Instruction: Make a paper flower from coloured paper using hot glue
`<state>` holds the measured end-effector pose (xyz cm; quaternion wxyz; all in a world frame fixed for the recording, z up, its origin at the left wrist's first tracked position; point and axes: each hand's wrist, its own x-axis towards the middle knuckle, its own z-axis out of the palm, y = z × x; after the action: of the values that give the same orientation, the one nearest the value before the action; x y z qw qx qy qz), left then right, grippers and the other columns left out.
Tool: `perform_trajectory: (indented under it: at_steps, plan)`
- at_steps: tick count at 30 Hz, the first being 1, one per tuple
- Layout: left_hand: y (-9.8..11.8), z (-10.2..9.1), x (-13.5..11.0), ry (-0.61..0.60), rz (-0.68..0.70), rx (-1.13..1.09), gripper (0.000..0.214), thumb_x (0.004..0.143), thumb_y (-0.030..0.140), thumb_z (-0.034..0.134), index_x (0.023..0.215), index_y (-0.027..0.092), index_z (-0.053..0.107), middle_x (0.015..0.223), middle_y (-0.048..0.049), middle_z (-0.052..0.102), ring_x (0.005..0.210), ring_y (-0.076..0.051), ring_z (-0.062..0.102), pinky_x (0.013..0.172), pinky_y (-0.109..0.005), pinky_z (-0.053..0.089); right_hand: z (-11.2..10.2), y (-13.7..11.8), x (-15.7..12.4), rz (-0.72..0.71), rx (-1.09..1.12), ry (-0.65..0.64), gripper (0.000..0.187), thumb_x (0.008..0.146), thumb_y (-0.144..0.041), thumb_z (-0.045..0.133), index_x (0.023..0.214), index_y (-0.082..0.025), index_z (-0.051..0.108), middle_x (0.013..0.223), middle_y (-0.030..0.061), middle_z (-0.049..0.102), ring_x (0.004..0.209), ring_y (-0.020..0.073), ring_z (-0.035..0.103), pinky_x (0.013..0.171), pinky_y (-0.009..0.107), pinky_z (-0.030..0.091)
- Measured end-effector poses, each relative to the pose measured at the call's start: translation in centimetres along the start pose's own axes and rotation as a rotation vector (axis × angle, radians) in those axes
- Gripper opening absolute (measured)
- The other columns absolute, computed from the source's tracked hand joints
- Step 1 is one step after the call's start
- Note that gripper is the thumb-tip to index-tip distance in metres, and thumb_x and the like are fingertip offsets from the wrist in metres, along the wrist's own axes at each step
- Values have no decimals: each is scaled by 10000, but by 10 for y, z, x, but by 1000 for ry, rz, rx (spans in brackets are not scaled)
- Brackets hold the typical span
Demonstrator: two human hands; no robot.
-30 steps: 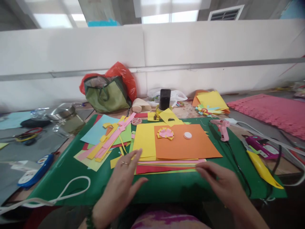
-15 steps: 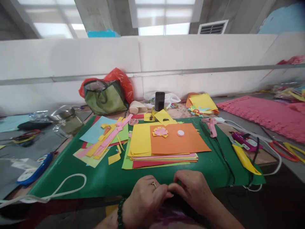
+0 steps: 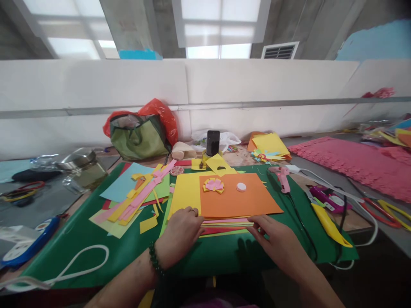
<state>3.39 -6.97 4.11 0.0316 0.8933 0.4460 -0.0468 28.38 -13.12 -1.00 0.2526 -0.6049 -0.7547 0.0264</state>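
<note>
A stack of coloured paper sheets (image 3: pixel 224 230) lies on the green mat, with a yellow sheet (image 3: pixel 186 192) and an orange sheet (image 3: pixel 234 205) on top. At the stack's front left edge my left hand (image 3: pixel 181 233) is closed, thumb and fingers at the sheet edges. My right hand (image 3: pixel 272 239) pinches the front edge farther right. On the orange sheet rest a yellow and pink paper flower (image 3: pixel 214 185) and a small white-pink disc (image 3: pixel 241 187). The fingers partly hide which sheets they grip.
Left of the stack lie pink and yellow paper strips (image 3: pixel 138 201). A pink glue gun (image 3: pixel 281 179) and a yellow-handled cutter (image 3: pixel 329 224) are to the right. Behind stand a phone (image 3: pixel 212 143) and a green bag (image 3: pixel 138 136). A white cable (image 3: pixel 77 261) loops at front left.
Both hands have moved forward and apart, from together near my body to the front edge of the paper stack. The view has tilted up slightly.
</note>
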Motion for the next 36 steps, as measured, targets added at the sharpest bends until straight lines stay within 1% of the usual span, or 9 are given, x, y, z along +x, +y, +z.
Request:
perform_trajectory:
  at_steps: [3, 6, 9, 14, 19, 26, 30, 33, 36]
  plan:
    - [-19, 1, 26, 25, -128, -152, 306, 930, 345, 445, 1036, 141, 646, 1037, -135, 657, 938, -257, 628, 797, -356, 482, 2, 10, 9, 78, -6, -36, 320, 957, -401, 394, 993, -199, 640, 913, 69, 703, 782, 189, 685, 634, 280, 516]
    - [-40, 10, 51, 45, -211, -278, 462, 872, 292, 524, 1286, 89, 494, 1166, -177, 607, 1017, -263, 603, 885, -373, 459, 13, 31, 14, 108, -51, 5, 336, 932, -425, 420, 1047, -197, 638, 1029, 105, 685, 937, 226, 663, 757, 325, 532]
    - [-50, 18, 70, 7, -266, -453, 707, 802, 312, 600, 1402, 41, 343, 1271, -235, 529, 977, -258, 611, 875, -368, 467, 26, 60, 14, 153, -197, 60, 413, 892, -479, 455, 1100, -169, 631, 1161, 159, 641, 1080, 297, 601, 889, 424, 492]
    - [-53, 24, 81, 20, -357, -788, 895, 748, 359, 631, 1475, 68, 198, 1302, -233, 483, 879, -225, 627, 848, -363, 481, 26, 94, 10, 359, -367, -27, 550, 860, -561, 454, 1177, -131, 585, 1170, 201, 628, 1028, 345, 611, 840, 465, 495]
    - [-58, 28, 79, 61, -379, -920, 909, 689, 372, 657, 1462, 110, 258, 1176, -160, 554, 773, -190, 606, 764, -347, 499, 17, 90, 14, 368, -326, -160, 512, 849, -536, 486, 1158, -144, 598, 1191, 163, 638, 1042, 336, 604, 845, 438, 504]
    - [-52, 25, 64, -18, -223, -748, 806, 677, 321, 662, 1409, 132, 382, 1159, -142, 587, 834, -216, 616, 775, -340, 482, 18, 91, 19, 328, -238, -191, 438, 845, -503, 487, 1098, -183, 645, 1203, 142, 648, 1059, 329, 619, 848, 445, 515]
    - [-47, 10, 52, 21, -170, -557, 442, 821, 406, 551, 1172, 142, 604, 982, -115, 671, 861, -235, 615, 753, -327, 450, 6, 88, 22, 341, -195, -181, 430, 818, -527, 507, 1022, -185, 671, 1159, 141, 670, 1030, 326, 642, 821, 445, 538]
    - [-32, -5, 40, -24, -54, -391, 389, 907, 422, 439, 746, 169, 686, 695, -71, 669, 678, -203, 611, 620, -290, 401, -12, 55, 27, 303, -74, -82, 506, 846, -553, 454, 1122, -173, 642, 1194, 150, 654, 1086, 313, 625, 839, 436, 542]
    - [-2, -12, 23, -64, 377, -328, 281, 823, 439, 604, 727, 187, 684, 709, -57, 693, 634, -191, 614, 544, -275, 379, -25, -4, 36, 26, 193, -118, 549, 885, -546, 425, 1262, -179, 581, 1273, 142, 613, 1192, 260, 567, 955, 381, 490]
